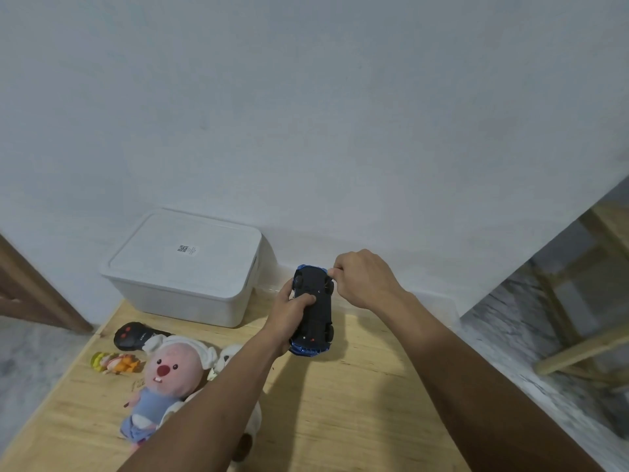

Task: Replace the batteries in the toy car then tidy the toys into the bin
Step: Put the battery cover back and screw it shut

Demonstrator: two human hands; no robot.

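My left hand is curled closed, thumb folded across the fingers. My right hand pinches, fingertips pressed together.

One camera only — on my head, looking forward and steeply down over the wooden table toward its far edge and the white wall. Near view — my forearms enter from the bottom edge.

Two bare forearms run in from the bottom edge; no sleeve shows on either; the left hand and right hand carry no rings, watch or gloves.
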